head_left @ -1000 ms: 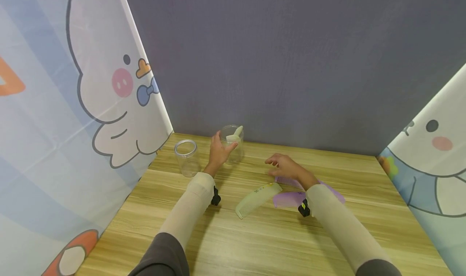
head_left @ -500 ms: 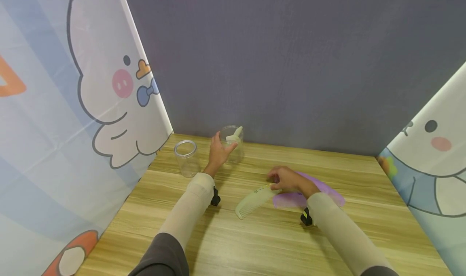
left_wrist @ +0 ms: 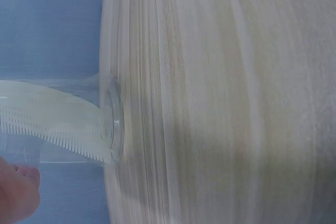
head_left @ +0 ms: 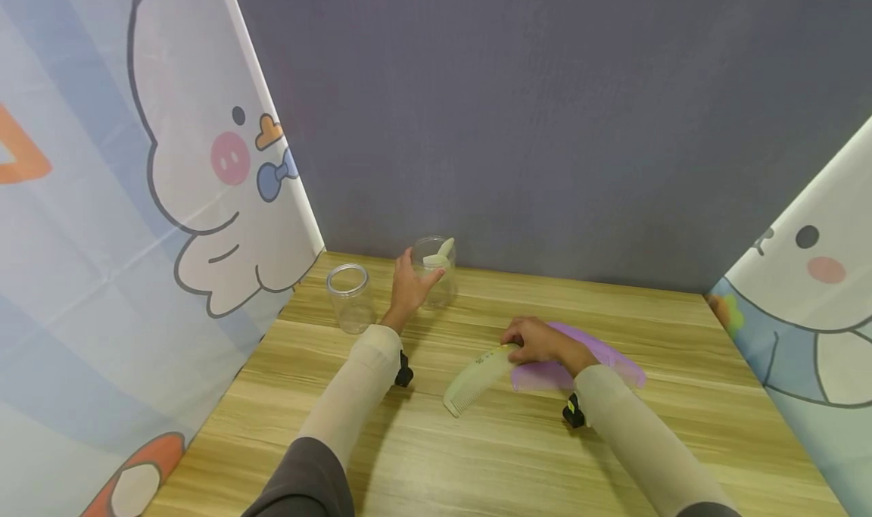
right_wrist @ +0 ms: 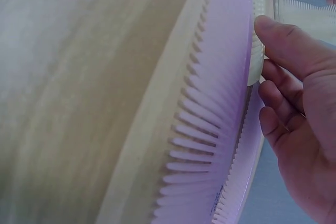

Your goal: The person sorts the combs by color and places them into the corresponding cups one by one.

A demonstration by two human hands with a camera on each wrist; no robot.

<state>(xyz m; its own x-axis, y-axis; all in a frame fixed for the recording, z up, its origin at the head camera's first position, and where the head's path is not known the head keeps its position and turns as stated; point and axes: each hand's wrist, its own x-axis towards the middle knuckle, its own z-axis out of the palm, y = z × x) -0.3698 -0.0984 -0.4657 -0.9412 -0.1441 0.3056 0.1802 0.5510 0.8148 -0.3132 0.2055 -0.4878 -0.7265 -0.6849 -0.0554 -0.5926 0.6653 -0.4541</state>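
My left hand (head_left: 409, 286) holds a clear plastic jar (head_left: 441, 296) near the back edge, thumb across its front. Pale green combs (head_left: 436, 260) stand in that jar; the left wrist view shows one comb (left_wrist: 50, 116) slanting through it, teeth visible. With thumb and fingers my right hand (head_left: 538, 341) pinches the end of another pale green comb (head_left: 477, 377) at the table's middle. Two purple combs lie by and under the right hand: a nearer one (head_left: 541, 377) and a farther one (head_left: 606, 353), both partly hidden by the hand and wrist.
A second clear jar (head_left: 352, 305) with a silvery rim stands left of the left hand. The wooden table (head_left: 436, 464) meets a grey panel (head_left: 511, 123) at the back. Printed cartoon curtains (head_left: 102, 275) hang at both sides.
My right hand has come down and toward me from above the purple combs to the green comb's end. That comb has shifted slightly. The left hand stays on the jar.
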